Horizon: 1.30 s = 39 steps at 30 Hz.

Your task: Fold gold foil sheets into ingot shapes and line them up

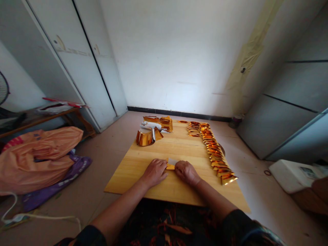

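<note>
Between my hands, on the wooden board, lies a piece of gold foil paper (171, 166), partly folded, with a pale grey-white side showing. My left hand (155, 173) grips its left end, fingers pressed together over the edge. At the other end my right hand (187, 172) is curled onto the paper; its fingertips are partly hidden. Along the right side of the wooden board (179, 191) runs a long row of folded gold foil pieces (214, 153). A shorter group of folded pieces (194, 129) lies beside the row's far end.
At the board's far left stand a curved gold foil stack (145, 138), white rolled paper (151, 125) and more foil sheets (166, 123). Orange and purple bags (51, 150) lie on the floor at left, near a low wooden bench (79, 119). A white box (289, 176) sits at right.
</note>
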Available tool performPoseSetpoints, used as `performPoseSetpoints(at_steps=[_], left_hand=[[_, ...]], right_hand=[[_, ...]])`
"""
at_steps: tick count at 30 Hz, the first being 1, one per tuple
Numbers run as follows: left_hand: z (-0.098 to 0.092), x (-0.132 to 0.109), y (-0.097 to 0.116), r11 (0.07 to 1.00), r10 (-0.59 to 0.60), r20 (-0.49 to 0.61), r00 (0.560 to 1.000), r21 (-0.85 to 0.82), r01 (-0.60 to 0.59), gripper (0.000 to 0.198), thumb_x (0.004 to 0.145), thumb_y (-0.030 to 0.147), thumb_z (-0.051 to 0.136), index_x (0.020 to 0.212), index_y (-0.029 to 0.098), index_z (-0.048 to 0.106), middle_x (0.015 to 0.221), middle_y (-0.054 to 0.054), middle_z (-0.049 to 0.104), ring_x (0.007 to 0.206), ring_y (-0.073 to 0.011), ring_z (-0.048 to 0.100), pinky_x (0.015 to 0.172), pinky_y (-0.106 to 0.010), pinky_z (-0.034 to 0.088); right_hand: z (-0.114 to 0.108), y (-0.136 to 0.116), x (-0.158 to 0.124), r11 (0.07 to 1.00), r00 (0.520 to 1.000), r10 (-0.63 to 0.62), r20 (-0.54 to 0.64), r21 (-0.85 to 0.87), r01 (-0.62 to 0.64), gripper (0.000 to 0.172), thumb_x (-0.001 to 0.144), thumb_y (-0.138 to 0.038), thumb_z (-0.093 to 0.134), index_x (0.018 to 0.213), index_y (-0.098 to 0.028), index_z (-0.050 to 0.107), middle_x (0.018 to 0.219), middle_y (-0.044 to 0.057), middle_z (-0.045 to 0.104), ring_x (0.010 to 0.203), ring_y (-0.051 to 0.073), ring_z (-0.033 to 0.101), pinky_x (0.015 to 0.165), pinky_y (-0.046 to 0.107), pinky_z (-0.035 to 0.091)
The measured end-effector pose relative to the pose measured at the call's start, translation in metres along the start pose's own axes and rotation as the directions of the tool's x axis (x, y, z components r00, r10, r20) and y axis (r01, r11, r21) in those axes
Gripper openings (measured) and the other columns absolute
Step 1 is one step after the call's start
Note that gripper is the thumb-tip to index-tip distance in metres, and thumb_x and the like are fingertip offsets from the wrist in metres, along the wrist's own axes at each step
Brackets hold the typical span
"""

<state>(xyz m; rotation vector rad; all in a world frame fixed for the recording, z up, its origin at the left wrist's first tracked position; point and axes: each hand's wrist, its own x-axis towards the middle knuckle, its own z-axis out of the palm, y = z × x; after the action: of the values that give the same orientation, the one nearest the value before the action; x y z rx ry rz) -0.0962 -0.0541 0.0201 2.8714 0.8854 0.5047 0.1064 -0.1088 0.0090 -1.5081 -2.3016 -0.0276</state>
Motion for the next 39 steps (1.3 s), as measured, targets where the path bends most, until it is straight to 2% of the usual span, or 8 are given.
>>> performPoseSetpoints(at_steps=[6, 8, 11, 18, 24, 32, 36, 39], left_hand=[[0.009, 0.003, 0.008, 0.997, -0.016, -0.082, 0.996, 0.079, 0.023, 0.009, 0.085, 0.016, 0.050, 0.087, 0.018, 0.059, 0.103, -0.008, 0.067, 0.098, -0.0211, 0.060, 0.091, -0.039, 0.042], [0.011, 0.003, 0.008, 0.996, -0.007, -0.103, 0.995, 0.090, 0.016, 0.013, 0.087, 0.014, 0.047, 0.086, 0.018, 0.060, 0.102, -0.008, 0.067, 0.099, -0.0208, 0.060, 0.091, -0.039, 0.042], [0.013, 0.001, 0.006, 0.996, 0.014, -0.120, 0.993, 0.088, -0.004, 0.016, 0.088, 0.015, 0.046, 0.089, 0.017, 0.061, 0.104, -0.009, 0.067, 0.100, -0.0206, 0.060, 0.091, -0.039, 0.043], [0.010, -0.003, 0.005, 0.994, 0.020, -0.092, 0.996, 0.106, -0.011, 0.021, 0.090, 0.016, 0.044, 0.092, 0.020, 0.065, 0.113, -0.009, 0.065, 0.106, -0.0207, 0.058, 0.096, -0.042, 0.041], [0.009, -0.006, 0.005, 0.994, 0.013, -0.045, 0.999, 0.105, -0.009, 0.022, 0.090, 0.016, 0.043, 0.095, 0.021, 0.064, 0.118, -0.009, 0.063, 0.112, -0.0209, 0.055, 0.100, -0.045, 0.037], [0.008, -0.013, 0.001, 0.992, 0.037, 0.032, 0.999, 0.118, -0.040, 0.024, 0.092, 0.025, 0.044, 0.111, 0.032, 0.058, 0.130, -0.005, 0.053, 0.123, -0.0221, 0.046, 0.106, -0.052, 0.025], [0.009, -0.015, 0.000, 0.995, 0.046, 0.052, 0.998, 0.082, -0.050, 0.025, 0.091, 0.023, 0.045, 0.110, 0.031, 0.059, 0.134, -0.006, 0.050, 0.125, -0.0240, 0.043, 0.107, -0.053, 0.024], [0.011, -0.015, -0.001, 0.995, 0.047, 0.071, 0.996, 0.088, -0.053, 0.023, 0.093, 0.026, 0.043, 0.110, 0.029, 0.058, 0.135, -0.007, 0.049, 0.126, -0.0242, 0.042, 0.107, -0.054, 0.023]], right_hand=[[-0.005, 0.001, -0.003, 0.996, 1.000, 0.018, 0.021, 0.084, -0.020, 0.016, 0.089, -0.019, 0.046, 0.081, -0.017, 0.059, 0.079, 0.003, 0.062, 0.075, 0.014, 0.056, 0.070, 0.025, 0.037], [-0.009, 0.001, -0.006, 0.996, 0.999, -0.019, 0.027, 0.093, 0.017, 0.012, 0.087, -0.025, 0.051, 0.088, -0.017, 0.060, 0.089, 0.006, 0.063, 0.083, 0.016, 0.057, 0.074, 0.026, 0.038], [-0.010, 0.002, -0.009, 0.995, 0.998, -0.063, 0.008, 0.074, 0.063, 0.018, 0.084, -0.028, 0.057, 0.100, -0.019, 0.061, 0.105, 0.008, 0.062, 0.094, 0.018, 0.056, 0.078, 0.028, 0.038], [0.001, 0.008, -0.008, 0.997, 0.998, -0.057, -0.018, 0.048, 0.058, 0.015, 0.089, -0.021, 0.051, 0.090, -0.021, 0.066, 0.092, 0.005, 0.065, 0.086, 0.016, 0.056, 0.075, 0.027, 0.038], [0.001, 0.014, -0.009, 0.983, 1.000, 0.013, -0.018, 0.181, -0.009, 0.017, 0.087, -0.016, 0.051, 0.087, -0.019, 0.067, 0.089, 0.005, 0.063, 0.083, 0.015, 0.057, 0.075, 0.026, 0.042], [-0.013, 0.018, 0.001, 0.921, 0.990, 0.065, 0.124, 0.375, -0.107, 0.012, 0.084, -0.017, 0.056, 0.084, -0.020, 0.068, 0.086, 0.002, 0.060, 0.078, 0.012, 0.058, 0.071, 0.022, 0.044], [-0.012, 0.017, 0.005, 0.917, 0.977, 0.151, 0.152, 0.348, -0.196, 0.012, 0.084, -0.016, 0.056, 0.081, -0.019, 0.067, 0.085, 0.001, 0.060, 0.076, 0.011, 0.057, 0.069, 0.020, 0.042], [-0.010, 0.013, 0.010, 0.914, 0.943, 0.271, 0.192, 0.256, -0.315, 0.012, 0.084, -0.020, 0.056, 0.077, -0.018, 0.066, 0.082, 0.001, 0.060, 0.072, 0.010, 0.055, 0.064, 0.020, 0.039]])
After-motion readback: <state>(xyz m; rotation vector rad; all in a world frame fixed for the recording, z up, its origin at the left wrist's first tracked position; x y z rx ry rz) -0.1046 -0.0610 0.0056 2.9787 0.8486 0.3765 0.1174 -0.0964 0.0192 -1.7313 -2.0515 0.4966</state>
